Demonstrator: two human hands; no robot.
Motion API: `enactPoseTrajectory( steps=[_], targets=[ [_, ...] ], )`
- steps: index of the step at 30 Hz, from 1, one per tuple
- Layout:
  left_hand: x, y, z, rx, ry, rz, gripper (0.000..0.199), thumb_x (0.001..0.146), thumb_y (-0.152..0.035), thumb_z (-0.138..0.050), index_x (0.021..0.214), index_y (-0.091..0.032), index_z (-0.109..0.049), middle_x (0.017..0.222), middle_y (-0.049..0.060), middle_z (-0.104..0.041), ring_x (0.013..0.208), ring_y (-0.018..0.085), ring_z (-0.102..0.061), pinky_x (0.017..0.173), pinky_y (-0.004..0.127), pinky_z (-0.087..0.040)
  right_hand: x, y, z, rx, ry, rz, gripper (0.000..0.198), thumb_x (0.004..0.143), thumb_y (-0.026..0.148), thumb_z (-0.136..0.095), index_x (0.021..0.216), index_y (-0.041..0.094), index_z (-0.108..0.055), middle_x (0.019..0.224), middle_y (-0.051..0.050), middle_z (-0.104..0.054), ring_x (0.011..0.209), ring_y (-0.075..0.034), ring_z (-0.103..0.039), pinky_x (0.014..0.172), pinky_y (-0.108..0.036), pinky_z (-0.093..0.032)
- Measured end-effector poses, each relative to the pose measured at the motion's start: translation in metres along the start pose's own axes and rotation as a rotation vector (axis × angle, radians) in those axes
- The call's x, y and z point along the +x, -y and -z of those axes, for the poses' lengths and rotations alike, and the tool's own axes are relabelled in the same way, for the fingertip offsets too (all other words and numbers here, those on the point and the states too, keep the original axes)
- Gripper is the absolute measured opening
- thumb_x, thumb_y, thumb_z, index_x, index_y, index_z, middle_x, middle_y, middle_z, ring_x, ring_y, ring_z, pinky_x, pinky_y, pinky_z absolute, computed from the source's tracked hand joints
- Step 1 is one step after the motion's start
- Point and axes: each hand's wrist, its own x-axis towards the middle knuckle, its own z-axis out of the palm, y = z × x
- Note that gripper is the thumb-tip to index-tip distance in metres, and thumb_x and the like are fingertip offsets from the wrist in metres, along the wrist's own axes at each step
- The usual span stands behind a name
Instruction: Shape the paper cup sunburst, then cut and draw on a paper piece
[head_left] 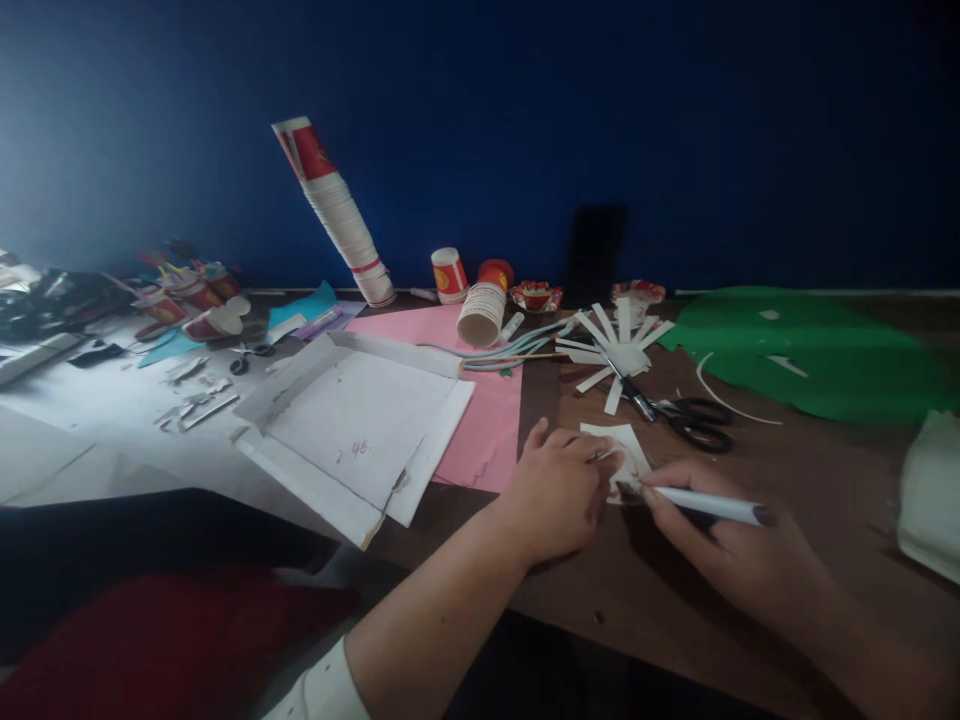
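Note:
My right hand is closed around a white marker, its tip down at a small piece of white paper on the brown table. Brownish marks show on the paper, though they are blurred. My left hand lies over the paper's left side, fingers extended and pressing it flat. Just beyond the paper are black-handled scissors and a fringed white paper cutout. A dark pen-like tool lies across that cutout.
An open white box lid lies left, partly over pink paper. Behind stand a leaning stack of paper cups and a lying cup stack. Green paper is at right. Another person's dark sleeve shows lower left.

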Motion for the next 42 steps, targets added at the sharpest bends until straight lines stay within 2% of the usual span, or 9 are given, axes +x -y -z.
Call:
enactPoseTrajectory(
  steps=[5,12,20,30,35,42],
  targets=[
    [0.000,0.000,-0.001,0.003,-0.008,-0.007,0.040,0.101,-0.024,-0.045,0.138,-0.021,-0.062,0.149,0.004,-0.060,0.135,0.027,-0.052,0.125,0.061,-0.024,0.001,0.001,-0.001,-0.001,0.004,-0.007,0.021,0.095,0.043,-0.055,0.088,0.028,-0.069,0.077,0.000,-0.076,0.067,-0.020,-0.072,0.062,-0.030,-0.054],
    [-0.001,0.000,-0.001,0.007,-0.004,-0.002,0.040,0.102,-0.024,-0.043,0.138,-0.022,-0.061,0.149,0.005,-0.059,0.134,0.027,-0.052,0.124,0.061,-0.026,0.000,-0.002,-0.003,-0.005,0.071,-0.014,0.024,0.097,0.044,-0.052,0.096,0.027,-0.070,0.085,-0.002,-0.079,0.075,-0.021,-0.075,0.067,-0.029,-0.055],
    [0.001,0.000,-0.001,0.005,0.001,-0.002,0.040,0.102,-0.023,-0.044,0.138,-0.023,-0.061,0.149,0.004,-0.059,0.135,0.027,-0.051,0.124,0.062,-0.024,0.004,0.005,0.002,0.015,0.100,-0.033,0.026,0.096,0.043,-0.051,0.088,0.028,-0.070,0.077,0.001,-0.077,0.068,-0.019,-0.072,0.062,-0.027,-0.053],
    [0.000,0.001,-0.003,0.017,-0.009,-0.009,0.040,0.102,-0.024,-0.043,0.138,-0.022,-0.061,0.147,0.005,-0.060,0.135,0.026,-0.051,0.124,0.062,-0.025,0.003,0.001,-0.002,0.000,0.117,-0.065,0.026,0.096,0.043,-0.050,0.088,0.028,-0.070,0.080,0.000,-0.078,0.070,-0.019,-0.074,0.061,-0.027,-0.054],
    [0.000,0.001,-0.003,0.011,-0.008,0.002,0.040,0.103,-0.025,-0.042,0.138,-0.024,-0.061,0.149,0.005,-0.060,0.134,0.026,-0.052,0.124,0.062,-0.024,0.004,0.007,0.002,-0.002,0.102,-0.056,0.025,0.095,0.042,-0.050,0.084,0.028,-0.068,0.071,0.002,-0.074,0.061,-0.017,-0.070,0.058,-0.026,-0.052],
    [0.000,0.001,-0.002,0.016,-0.005,0.001,0.040,0.102,-0.024,-0.044,0.138,-0.022,-0.061,0.148,0.004,-0.060,0.133,0.027,-0.052,0.123,0.063,-0.025,0.002,0.006,0.002,0.009,0.114,-0.078,0.025,0.095,0.043,-0.051,0.084,0.028,-0.068,0.072,0.002,-0.074,0.063,-0.017,-0.070,0.058,-0.025,-0.052]
  ],
)
